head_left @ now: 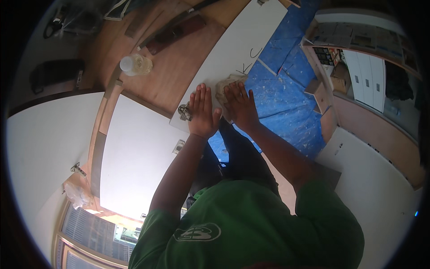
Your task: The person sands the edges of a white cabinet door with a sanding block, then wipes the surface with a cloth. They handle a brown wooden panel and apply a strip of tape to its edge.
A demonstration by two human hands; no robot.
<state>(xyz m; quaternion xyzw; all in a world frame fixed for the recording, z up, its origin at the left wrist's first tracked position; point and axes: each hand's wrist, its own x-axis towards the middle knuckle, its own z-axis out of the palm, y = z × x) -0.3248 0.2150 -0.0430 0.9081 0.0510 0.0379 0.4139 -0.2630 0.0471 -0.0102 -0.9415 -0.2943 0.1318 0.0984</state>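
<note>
A long white panel [246,33] with dark pencil-like marks runs diagonally up from the middle. My left hand [202,110] lies palm down near its lower end, fingers straight and side by side, beside a metal hinge [183,113] at the panel's edge. Just to the right, my right hand [238,105] rests flat with fingers apart on a crumpled beige cloth [221,92], which sits at the panel's right edge. Neither hand is wrapped round anything.
A bottle of pale liquid [135,65] stands on the wooden surface to the upper left. Another white panel [130,148] with hinges lies lower left. Blue plastic sheeting [286,107] covers the area at right. A large white board [363,170] is at lower right.
</note>
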